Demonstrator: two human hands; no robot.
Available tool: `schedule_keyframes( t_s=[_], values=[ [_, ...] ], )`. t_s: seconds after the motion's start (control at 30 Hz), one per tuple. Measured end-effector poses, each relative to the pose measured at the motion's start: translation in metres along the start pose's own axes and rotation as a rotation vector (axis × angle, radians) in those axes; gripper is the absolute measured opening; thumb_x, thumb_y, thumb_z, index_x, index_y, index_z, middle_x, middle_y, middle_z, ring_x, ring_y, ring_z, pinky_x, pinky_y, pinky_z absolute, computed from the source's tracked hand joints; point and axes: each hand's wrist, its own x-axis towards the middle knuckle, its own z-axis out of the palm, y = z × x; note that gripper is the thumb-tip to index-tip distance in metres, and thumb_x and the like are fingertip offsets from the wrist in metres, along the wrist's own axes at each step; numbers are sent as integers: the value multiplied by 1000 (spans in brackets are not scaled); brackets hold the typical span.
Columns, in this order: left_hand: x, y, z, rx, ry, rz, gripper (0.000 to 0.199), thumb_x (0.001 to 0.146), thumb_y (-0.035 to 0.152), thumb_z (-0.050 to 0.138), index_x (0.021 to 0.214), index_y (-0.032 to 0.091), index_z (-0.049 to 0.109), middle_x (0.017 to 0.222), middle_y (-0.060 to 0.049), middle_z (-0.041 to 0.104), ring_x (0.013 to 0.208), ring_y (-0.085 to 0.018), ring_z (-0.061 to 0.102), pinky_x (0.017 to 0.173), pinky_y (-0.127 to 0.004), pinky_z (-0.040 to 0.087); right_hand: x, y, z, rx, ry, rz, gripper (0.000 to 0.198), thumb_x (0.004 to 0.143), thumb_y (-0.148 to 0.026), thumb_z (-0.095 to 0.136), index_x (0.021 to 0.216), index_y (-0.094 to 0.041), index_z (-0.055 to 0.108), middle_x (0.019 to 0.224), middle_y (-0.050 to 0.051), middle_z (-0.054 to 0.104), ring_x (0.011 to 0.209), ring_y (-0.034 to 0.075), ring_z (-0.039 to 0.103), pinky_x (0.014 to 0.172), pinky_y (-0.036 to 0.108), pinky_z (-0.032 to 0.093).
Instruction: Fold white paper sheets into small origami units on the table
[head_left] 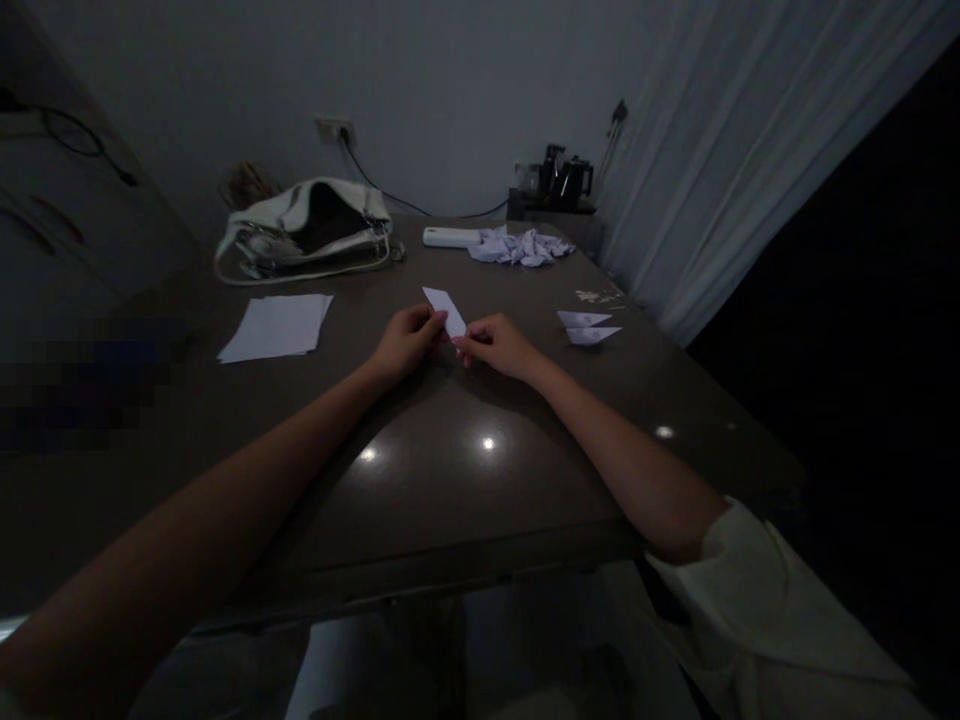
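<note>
A small folded piece of white paper is held up just above the dark table, its pointed end tilted toward the upper left. My left hand pinches its left edge between thumb and fingers. At its lower right corner, my right hand closes thumb and fingertips on the same paper. To the right lie two folded paper boats, one in front of the other. A stack of flat white sheets rests on the left side of the table. The fingers behind the paper are partly hidden.
Toward the back are a white handbag, a white handle-like object and a pile of crumpled or folded papers. Small pale scraps lie near the right edge. A black kettle stands beyond, beside a white curtain.
</note>
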Motion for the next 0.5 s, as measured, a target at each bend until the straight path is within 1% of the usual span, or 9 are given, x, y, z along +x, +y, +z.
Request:
schedule_keyframes(
  t_s=[0.07, 0.2, 0.3, 0.4, 0.5],
  values=[
    [0, 0, 0, 3, -1, -3, 32, 85, 42, 57, 67, 16, 52, 56, 2, 52, 47, -9, 45, 45, -20, 35, 0, -1, -1, 14, -6, -9, 36, 79, -45, 66, 63, -13, 64, 55, 1, 62, 53, 10, 57, 56, 21, 42],
    [1, -1, 0, 13, 1, -7, 34, 85, 43, 57, 66, 16, 51, 55, 2, 52, 48, -10, 47, 47, -21, 36, -2, -3, -1, 62, -72, -28, 34, 82, -43, 64, 69, -12, 66, 61, 2, 67, 58, 11, 60, 60, 22, 44],
    [1, -2, -1, 19, -7, -13, 35, 86, 46, 56, 68, 16, 51, 59, 0, 56, 50, -11, 50, 48, -21, 39, -2, -1, -1, 50, -80, -32, 33, 78, -43, 68, 66, -12, 64, 63, 3, 68, 59, 11, 60, 59, 21, 43],
    [1, -2, -2, 23, -13, -8, 36, 87, 47, 56, 68, 16, 52, 61, -1, 56, 51, -11, 50, 49, -22, 39, -2, 0, -2, 27, -67, -41, 36, 76, -46, 69, 65, -12, 64, 62, 3, 67, 55, 10, 56, 56, 20, 41],
    [0, -1, -2, 19, -33, 3, 35, 87, 47, 55, 69, 16, 52, 60, 0, 55, 52, -11, 49, 51, -22, 39, -1, 0, -3, 34, -24, -54, 45, 84, -54, 58, 67, -13, 65, 64, 3, 67, 48, 8, 48, 49, 20, 36]
  ],
)
